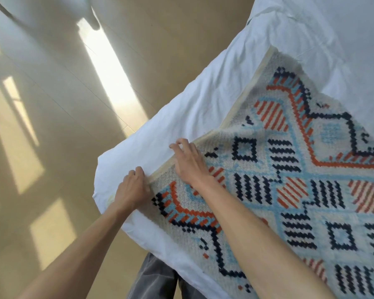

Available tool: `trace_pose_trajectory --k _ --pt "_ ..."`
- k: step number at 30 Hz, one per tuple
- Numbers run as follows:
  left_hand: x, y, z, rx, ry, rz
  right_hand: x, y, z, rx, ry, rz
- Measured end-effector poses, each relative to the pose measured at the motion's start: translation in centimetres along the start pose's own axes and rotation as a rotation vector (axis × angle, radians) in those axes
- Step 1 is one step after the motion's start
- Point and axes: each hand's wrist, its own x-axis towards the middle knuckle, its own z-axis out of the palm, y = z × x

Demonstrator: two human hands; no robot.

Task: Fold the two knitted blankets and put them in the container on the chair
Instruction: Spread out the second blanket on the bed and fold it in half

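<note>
A knitted blanket [289, 169] with a cream ground and an orange, light blue and navy geometric pattern lies spread flat on a white bed [203, 100]. Its cream border runs along the left side, close to the bed's corner. My left hand [132, 188] is curled at the blanket's near-left edge, fingers pinching the border. My right hand [188, 160] rests palm down on the blanket just behind that edge, fingers bent and spread at the border. Only one blanket is in view. No chair or container shows.
The bed's white sheet [333, 39] stretches to the upper right. A beige tiled floor [52, 126] with bright sunlight patches fills the left. My grey trousers [158, 279] stand against the bed's near edge.
</note>
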Motion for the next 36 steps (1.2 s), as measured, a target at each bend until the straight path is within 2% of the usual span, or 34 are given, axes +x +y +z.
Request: trace_pose_trajectory --k 5,9,14,20,22,24,26,28,30,33,36 --pt "2.1 4.4 -1.3 -0.032 0.058 0.092 -1.0 4.7 -2.4 -0.04 0.182 0.076" --pt "4.7 11.0 -2.1 -0.062 0.014 0.203 0.0 10.2 -6.0 -0.094 0.273 0.193" --pt "8.6 19.2 -2.8 -0.173 -0.012 0.263 3.2 16.1 -10.1 -0.128 0.214 0.289" --pt "13.0 25.4 -2.3 -0.155 -0.02 0.293 8.5 18.7 -11.3 -0.153 0.047 0.17" --pt "13.6 26.5 -1.9 -0.037 -0.004 0.375 9.6 19.0 -11.1 -0.168 0.065 0.193" --pt "14.5 26.5 -2.2 0.039 0.102 0.436 10.8 19.1 -11.3 -0.119 0.191 0.205" --pt "16.1 26.2 -3.5 -0.062 0.187 0.311 12.2 19.1 -11.8 -0.05 0.286 0.163" --pt "17.6 26.0 -4.4 -0.069 0.157 0.18 13.2 19.3 -12.1 0.01 0.219 0.119" --pt "18.6 26.6 -4.7 -0.006 0.083 0.185 13.5 20.1 -12.5 0.093 0.16 0.118" --pt "20.0 29.2 -5.4 -0.083 0.084 0.238 12.9 23.0 -14.4 0.161 0.347 0.186" --pt "22.6 33.9 -6.0 -0.165 0.078 0.303 11.4 28.5 -17.3 0.102 0.515 0.4"
